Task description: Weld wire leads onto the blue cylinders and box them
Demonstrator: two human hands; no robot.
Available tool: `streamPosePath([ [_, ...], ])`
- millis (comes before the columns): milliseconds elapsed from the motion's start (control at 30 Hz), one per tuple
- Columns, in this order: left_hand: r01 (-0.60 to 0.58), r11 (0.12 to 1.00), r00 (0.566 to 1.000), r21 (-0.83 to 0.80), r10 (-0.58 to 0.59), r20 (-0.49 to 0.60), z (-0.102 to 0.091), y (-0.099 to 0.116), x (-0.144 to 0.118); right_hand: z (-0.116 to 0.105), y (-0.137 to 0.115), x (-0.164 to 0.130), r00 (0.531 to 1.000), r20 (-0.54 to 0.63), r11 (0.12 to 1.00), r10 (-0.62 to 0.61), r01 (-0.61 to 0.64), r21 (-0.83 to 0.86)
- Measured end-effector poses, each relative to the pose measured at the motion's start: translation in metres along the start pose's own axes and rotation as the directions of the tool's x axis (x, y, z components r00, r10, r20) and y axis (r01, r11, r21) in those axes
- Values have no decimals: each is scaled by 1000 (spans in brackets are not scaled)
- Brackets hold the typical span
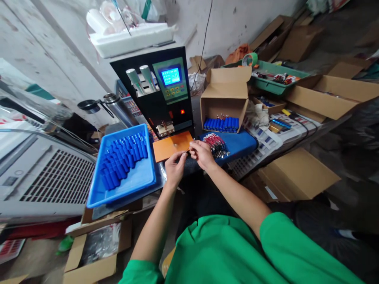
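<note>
Hands meeting near the orange plate (171, 145): left hand (174, 169) and right hand (202, 154) are pinching a small part (too tiny to identify) between fingertips. Wired pieces (217, 144) are lying just right. Slipping risk: the loose pinch could be dropping it.

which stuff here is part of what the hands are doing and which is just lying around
In use: left hand, right hand, bundle of red-and-black wired parts, orange work plate, black welding machine, blue plastic tray of blue cylinders.
Lying about: green tape roll, green plastic tray.
</note>
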State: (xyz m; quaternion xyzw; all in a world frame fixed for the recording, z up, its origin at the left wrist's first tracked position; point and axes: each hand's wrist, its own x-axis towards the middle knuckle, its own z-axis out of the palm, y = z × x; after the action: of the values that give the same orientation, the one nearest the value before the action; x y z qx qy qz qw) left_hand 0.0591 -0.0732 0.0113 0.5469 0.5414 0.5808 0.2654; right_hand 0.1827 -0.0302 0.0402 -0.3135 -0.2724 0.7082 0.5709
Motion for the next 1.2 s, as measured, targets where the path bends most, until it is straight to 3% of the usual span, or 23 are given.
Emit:
streamPosePath([
  [200, 69, 997, 997, -43, -67, 35, -3, 0, -3, -7, 9, 1, 1000, 12, 998, -11, 11, -59],
  [367, 73, 997, 997, 7, -73, -14, -5, 3, -5, -12, 15, 3, 994, 24, 978, -102, 105, -180],
  [700, 259, 952, 965, -166, -246, 92, -5, -3, 2, -9, 13, 2, 995, 101, 999, -21, 26, -48],
  [900, 229, 957, 973, -179, -219, 77, -5, -5, 2, -14, 19, 5, 993, 121, 993, -3, 17, -115],
  [1200, 169, 981, 982, -95, -158, 107, -18, 3, -4, -15, 18, 6, 948, 311, 875, -70, 208, -437],
])
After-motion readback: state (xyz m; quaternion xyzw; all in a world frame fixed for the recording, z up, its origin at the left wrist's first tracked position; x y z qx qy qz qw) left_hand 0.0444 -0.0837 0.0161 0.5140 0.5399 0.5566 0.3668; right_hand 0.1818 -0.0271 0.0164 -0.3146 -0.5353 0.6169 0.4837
